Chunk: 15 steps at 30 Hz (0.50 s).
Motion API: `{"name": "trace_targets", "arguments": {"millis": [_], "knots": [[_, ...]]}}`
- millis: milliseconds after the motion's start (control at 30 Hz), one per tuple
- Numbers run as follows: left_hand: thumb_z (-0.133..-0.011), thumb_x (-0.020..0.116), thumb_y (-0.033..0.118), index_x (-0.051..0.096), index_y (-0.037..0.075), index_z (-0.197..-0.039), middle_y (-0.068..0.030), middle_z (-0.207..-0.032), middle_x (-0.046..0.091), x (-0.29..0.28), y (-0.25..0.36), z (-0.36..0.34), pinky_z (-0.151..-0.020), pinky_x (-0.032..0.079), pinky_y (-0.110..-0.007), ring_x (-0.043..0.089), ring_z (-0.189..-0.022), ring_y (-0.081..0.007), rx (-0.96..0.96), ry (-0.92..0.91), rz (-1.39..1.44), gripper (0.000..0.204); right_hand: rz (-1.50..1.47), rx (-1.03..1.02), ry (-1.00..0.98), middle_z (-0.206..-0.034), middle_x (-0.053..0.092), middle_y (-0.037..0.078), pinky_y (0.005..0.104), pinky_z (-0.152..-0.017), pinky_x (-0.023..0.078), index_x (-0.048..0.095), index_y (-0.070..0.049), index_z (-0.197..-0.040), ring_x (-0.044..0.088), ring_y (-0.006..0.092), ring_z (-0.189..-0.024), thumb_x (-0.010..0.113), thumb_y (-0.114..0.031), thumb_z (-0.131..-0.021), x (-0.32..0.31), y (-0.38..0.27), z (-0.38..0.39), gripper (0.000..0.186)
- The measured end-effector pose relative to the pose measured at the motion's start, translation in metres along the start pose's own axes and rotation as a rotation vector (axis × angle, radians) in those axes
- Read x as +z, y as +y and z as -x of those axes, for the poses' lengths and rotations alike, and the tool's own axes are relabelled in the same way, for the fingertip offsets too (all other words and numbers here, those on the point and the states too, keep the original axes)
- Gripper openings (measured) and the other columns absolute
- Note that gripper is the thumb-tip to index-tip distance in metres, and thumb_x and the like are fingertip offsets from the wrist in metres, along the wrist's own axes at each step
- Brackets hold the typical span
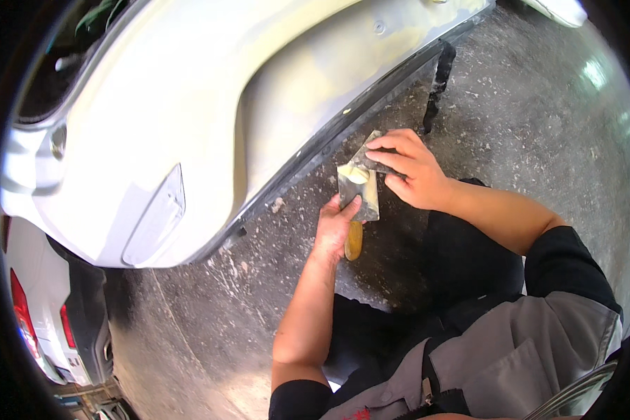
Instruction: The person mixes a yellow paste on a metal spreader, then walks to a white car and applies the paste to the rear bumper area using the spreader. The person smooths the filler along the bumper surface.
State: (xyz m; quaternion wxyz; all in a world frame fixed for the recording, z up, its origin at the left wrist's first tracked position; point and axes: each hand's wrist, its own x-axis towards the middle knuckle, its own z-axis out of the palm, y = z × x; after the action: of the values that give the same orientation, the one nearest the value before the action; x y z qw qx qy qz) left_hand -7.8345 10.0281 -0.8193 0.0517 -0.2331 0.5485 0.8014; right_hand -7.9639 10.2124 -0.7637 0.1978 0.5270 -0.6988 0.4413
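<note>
In my left hand (334, 225) is a putty knife (369, 208) with a broad flat metal blade and a yellowish handle pointing back toward me. My thumb lies over the blade. A pale yellow lump of putty (355, 174) sits at the blade's far end. The fingers of my right hand (418, 171) grip a thin grey spreader (362, 155), whose edge meets the putty on the knife. Both tools are above the floor, a little to the right of the car's lower edge.
A whitish car body (182, 91) with yellowish patches and a dark lower trim (308, 164) fills the upper left. A black strip (438, 87) lies on the stained concrete floor (539, 112). Another white car (45, 301) with red tail lights stands at the lower left.
</note>
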Motion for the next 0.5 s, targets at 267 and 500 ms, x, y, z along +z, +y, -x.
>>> {"name": "trace_targets", "arguments": {"millis": [267,500], "knots": [[-0.103,0.062,0.013,0.064,0.004,-0.126,-0.0029,-0.113,0.071,0.001,-0.005,-0.014,-0.086,0.054,-0.030,0.067,-0.096,-0.0134,-0.006,0.016,0.067,0.025,0.023,0.013,0.038,-0.127,0.062,0.008,0.0446,-0.097,0.049,0.068,-0.006,-0.119,0.056,0.0347,-0.112,0.066,0.006,-0.068,-0.011,0.010,0.005,0.053],[-0.109,0.051,0.020,0.060,0.000,-0.133,-0.0026,-0.121,0.068,0.012,0.017,0.006,-0.100,0.046,-0.027,0.058,-0.109,-0.0095,0.295,-0.068,-0.056,0.032,0.018,0.078,0.060,-0.123,0.065,0.005,0.0436,-0.097,0.049,0.072,-0.009,-0.115,0.058,0.0324,-0.111,0.065,0.005,-0.070,-0.034,0.013,0.010,0.048]]}}
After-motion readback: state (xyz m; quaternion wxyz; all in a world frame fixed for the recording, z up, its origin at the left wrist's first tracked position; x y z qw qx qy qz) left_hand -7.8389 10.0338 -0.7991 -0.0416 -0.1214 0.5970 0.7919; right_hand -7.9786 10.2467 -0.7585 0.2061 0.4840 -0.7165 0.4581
